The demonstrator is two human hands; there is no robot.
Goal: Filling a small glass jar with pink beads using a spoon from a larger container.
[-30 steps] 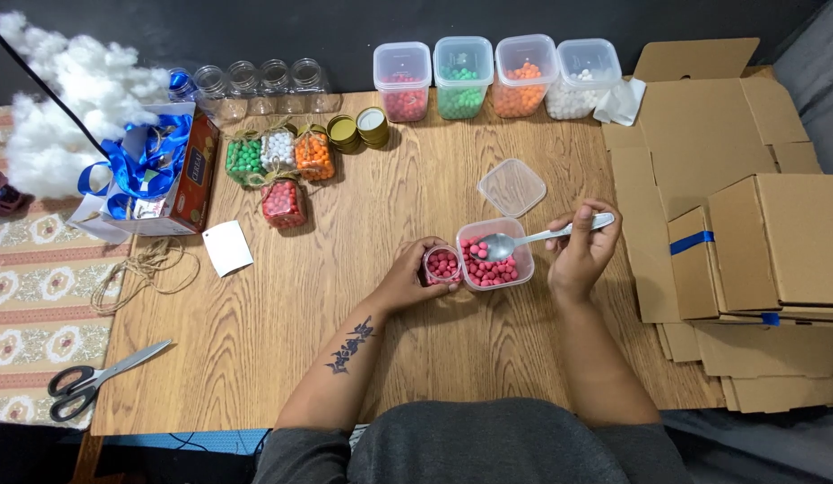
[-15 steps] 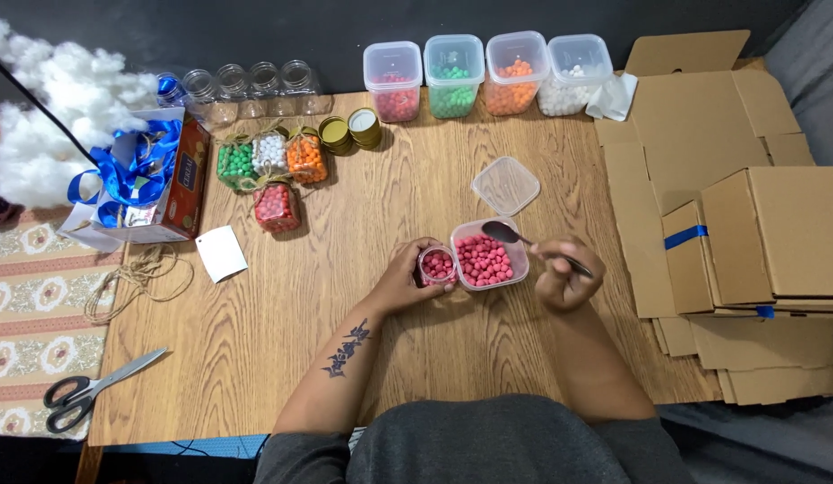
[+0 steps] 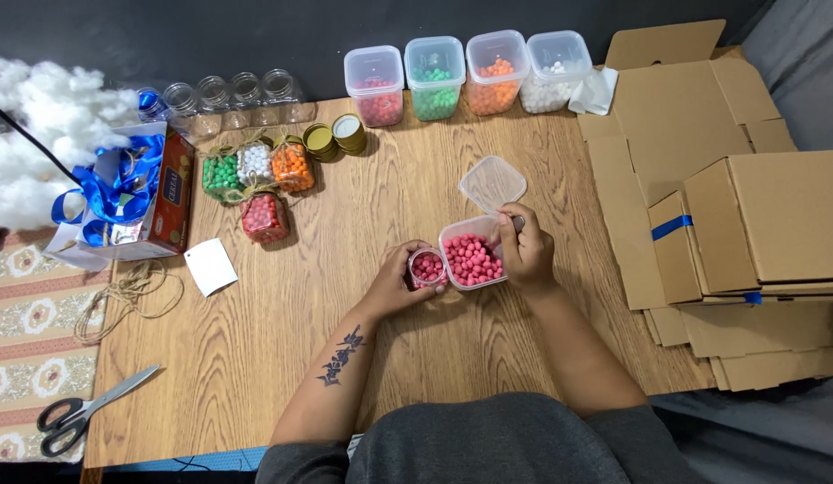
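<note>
The small glass jar (image 3: 426, 267), partly filled with pink beads, sits on the wooden table (image 3: 345, 358) touching the left wall of a clear square plastic tub (image 3: 471, 261) heaped with the same round, matte pink beads. The left hand (image 3: 394, 285) is curled around the jar, fingers closed on its side. The right hand (image 3: 524, 251) is closed on the handle of a metal spoon (image 3: 517, 220) at the tub's far right corner; the bowl of the spoon is hidden, so I cannot tell whether it is loaded. Scooping goes best, I judge, with the jar mouth held hard against the tub rim and modest spoonfuls, since smooth round beads roll off readily. Just beyond the tub lies its thin translucent lid (image 3: 493, 183). Farther back stand 4 lidded plastic tubs (image 3: 466, 76) of red, green, orange and white beads, and to the left 4 filled jars (image 3: 255, 184) tied with rough twine, beside gold metal lids (image 3: 336, 136). Flat brown cardboard boxes (image 3: 730, 215) lie at the right; scissors (image 3: 80, 412) lie near the left corner.
</note>
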